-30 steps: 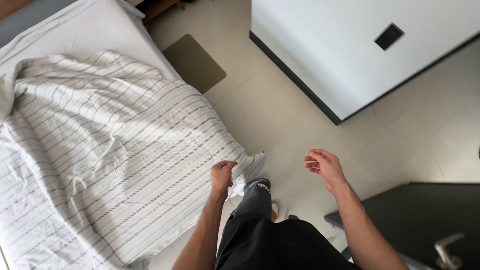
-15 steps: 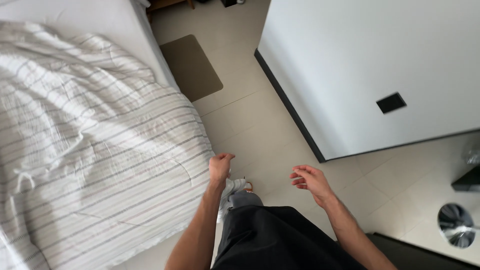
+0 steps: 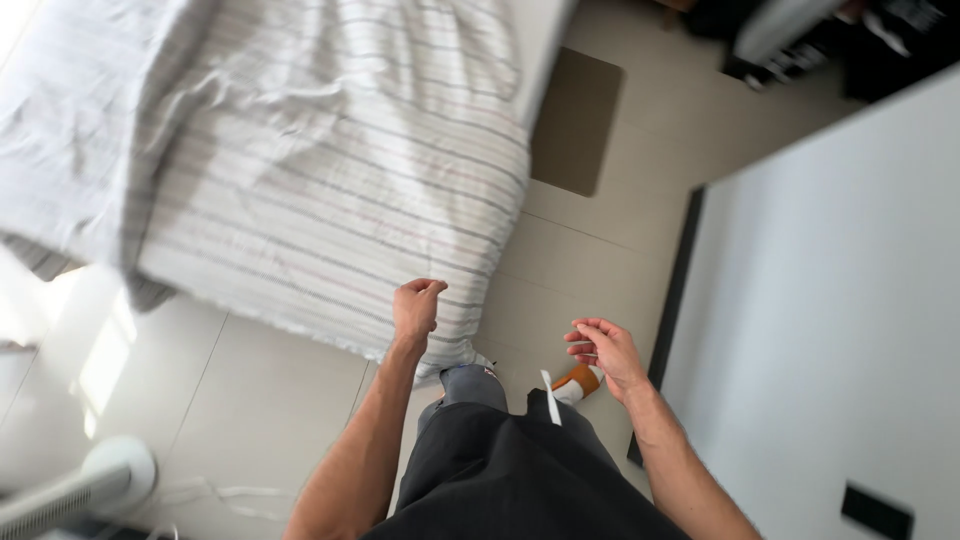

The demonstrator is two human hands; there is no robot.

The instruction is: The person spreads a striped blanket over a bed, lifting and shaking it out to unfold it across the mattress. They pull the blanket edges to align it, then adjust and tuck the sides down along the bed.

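**Bed swings to the far left as I turn**

Since half a second ago, the striped duvet (image 3: 330, 180) shifts up-left and the white wall goes right. My left hand (image 3: 415, 308) is curled tight over the duvet's near corner. My right hand (image 3: 603, 350) hangs loosely open, empty, above the orange-and-white shoe (image 3: 578, 382).

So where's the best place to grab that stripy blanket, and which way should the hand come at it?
Probably the hanging corner of the striped blanket, near the left hand, which is closed there. That corner droops free over the bed's edge, so fingers can pinch it from the floor side. The right hand hangs open and empty, and could take the edge nearby.
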